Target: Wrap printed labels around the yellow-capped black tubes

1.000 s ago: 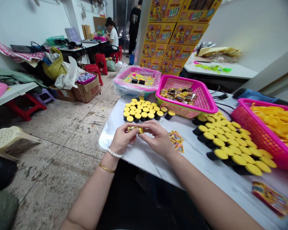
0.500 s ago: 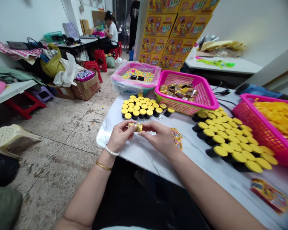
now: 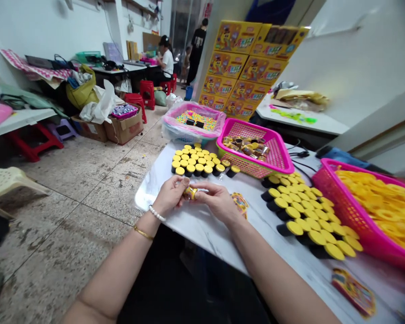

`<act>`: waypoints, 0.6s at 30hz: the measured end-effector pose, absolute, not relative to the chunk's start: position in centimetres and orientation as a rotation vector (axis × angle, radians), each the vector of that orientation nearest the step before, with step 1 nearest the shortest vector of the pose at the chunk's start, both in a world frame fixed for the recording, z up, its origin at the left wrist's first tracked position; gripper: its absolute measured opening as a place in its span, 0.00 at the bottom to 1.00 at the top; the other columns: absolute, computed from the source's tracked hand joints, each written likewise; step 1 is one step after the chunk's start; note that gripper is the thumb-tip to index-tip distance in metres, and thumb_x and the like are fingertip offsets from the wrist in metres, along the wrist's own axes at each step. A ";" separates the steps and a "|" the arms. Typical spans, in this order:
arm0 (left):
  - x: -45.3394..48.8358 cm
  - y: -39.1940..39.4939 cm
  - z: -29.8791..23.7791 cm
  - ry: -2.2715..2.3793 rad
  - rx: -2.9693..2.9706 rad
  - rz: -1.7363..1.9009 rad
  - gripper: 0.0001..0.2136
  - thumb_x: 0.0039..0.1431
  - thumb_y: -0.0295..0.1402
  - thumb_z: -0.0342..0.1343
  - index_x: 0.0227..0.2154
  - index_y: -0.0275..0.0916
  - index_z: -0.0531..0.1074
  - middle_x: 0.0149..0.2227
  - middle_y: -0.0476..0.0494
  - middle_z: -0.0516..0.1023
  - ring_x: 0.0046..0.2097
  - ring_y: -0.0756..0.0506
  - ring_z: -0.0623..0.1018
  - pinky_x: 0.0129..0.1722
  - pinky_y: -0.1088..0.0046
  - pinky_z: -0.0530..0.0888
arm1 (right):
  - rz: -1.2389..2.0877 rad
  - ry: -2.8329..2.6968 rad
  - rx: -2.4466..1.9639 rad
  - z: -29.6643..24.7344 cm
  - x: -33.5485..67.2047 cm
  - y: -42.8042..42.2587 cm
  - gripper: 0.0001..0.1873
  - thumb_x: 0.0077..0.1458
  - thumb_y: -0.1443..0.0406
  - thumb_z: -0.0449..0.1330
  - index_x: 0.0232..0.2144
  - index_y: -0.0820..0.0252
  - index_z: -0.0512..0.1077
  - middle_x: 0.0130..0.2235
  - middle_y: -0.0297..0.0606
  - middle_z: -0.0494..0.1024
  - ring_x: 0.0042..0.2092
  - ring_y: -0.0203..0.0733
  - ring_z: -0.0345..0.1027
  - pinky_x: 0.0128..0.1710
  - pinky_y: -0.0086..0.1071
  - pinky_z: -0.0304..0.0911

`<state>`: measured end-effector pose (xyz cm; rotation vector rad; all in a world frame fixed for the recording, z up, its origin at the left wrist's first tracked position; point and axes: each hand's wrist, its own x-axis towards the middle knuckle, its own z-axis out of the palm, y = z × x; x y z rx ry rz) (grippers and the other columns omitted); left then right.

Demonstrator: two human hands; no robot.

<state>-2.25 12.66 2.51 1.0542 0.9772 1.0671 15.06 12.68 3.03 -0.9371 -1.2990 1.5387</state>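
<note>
My left hand (image 3: 170, 194) and my right hand (image 3: 216, 201) meet over the near edge of the white table (image 3: 222, 234). Both pinch one small yellow-capped jar (image 3: 190, 193) with a printed label, held on its side between the fingertips. A sticker sheet (image 3: 239, 201) lies just right of my right hand. Behind the hands stands a block of upright black jars with yellow caps (image 3: 195, 161). A longer heap of the same jars lies tipped on its side to the right (image 3: 305, 216).
Three pink baskets sit on the table: one with coloured beads (image 3: 195, 118), one with labelled jars (image 3: 256, 148), one with yellow lids (image 3: 374, 202). Another sticker sheet (image 3: 353, 290) lies near right. Yellow cartons (image 3: 246, 67) are stacked behind. People sit and stand at far tables; stools and boxes line the floor at left.
The jar has turned between my fingers and my hands have stayed together at the table edge. The view has shifted slightly upward and to the right.
</note>
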 end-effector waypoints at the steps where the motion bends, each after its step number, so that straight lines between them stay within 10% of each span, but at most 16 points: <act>1: -2.4 12.6 2.6 0.931 1.038 1.047 0.25 0.52 0.57 0.59 0.36 0.37 0.68 0.18 0.56 0.69 0.12 0.56 0.61 0.10 0.82 0.54 | 1.504 -1.278 -0.922 2.9 15.0 12.6 0.15 0.41 0.60 0.75 0.35 0.56 0.82 0.39 0.35 0.80 0.33 0.38 0.78 0.35 0.35 0.78; 7: -2.9 12.7 2.9 0.757 0.986 0.878 0.25 0.48 0.55 0.64 0.34 0.36 0.68 0.19 0.54 0.72 0.12 0.57 0.62 0.08 0.82 0.51 | 1.388 -1.066 -0.954 2.7 14.6 12.3 0.14 0.38 0.60 0.76 0.26 0.58 0.78 0.35 0.32 0.78 0.24 0.36 0.76 0.26 0.36 0.78; 18: -2.3 12.7 2.6 0.786 0.897 0.889 0.33 0.44 0.56 0.66 0.44 0.36 0.63 0.23 0.48 0.77 0.17 0.51 0.72 0.12 0.80 0.64 | 0.984 -1.113 -0.993 6.1 17.4 15.1 0.24 0.44 0.59 0.72 0.45 0.52 0.75 0.40 0.33 0.80 0.33 0.38 0.78 0.37 0.35 0.77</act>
